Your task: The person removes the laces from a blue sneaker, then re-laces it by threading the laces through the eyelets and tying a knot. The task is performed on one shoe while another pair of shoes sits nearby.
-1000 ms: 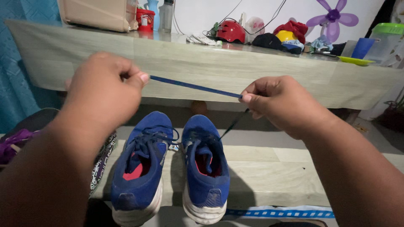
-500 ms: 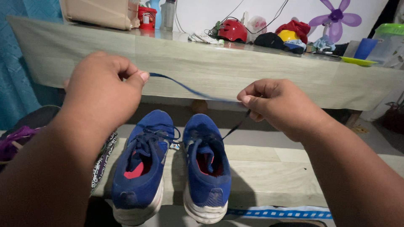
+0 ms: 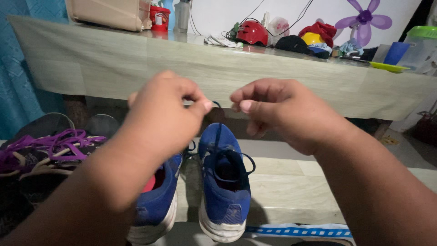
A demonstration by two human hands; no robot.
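Observation:
A pair of blue sneakers with white soles stands on a pale step below me: the right shoe in full view, the left shoe partly behind my left forearm. My left hand and my right hand are raised close together above the shoes, fingertips almost meeting. Each pinches a dark blue shoelace, which hangs in a short loop down to the right shoe. The lace's ends are hidden inside my fingers.
A long pale-green counter runs across the back with a red helmet, a red cup, a beige box, cloths and cables. Dark sandals with purple straps lie at left. A blue curtain hangs beyond them.
My hands have come together from wide apart. The lace, stretched taut between them before, now hangs slack in a loop over the right shoe.

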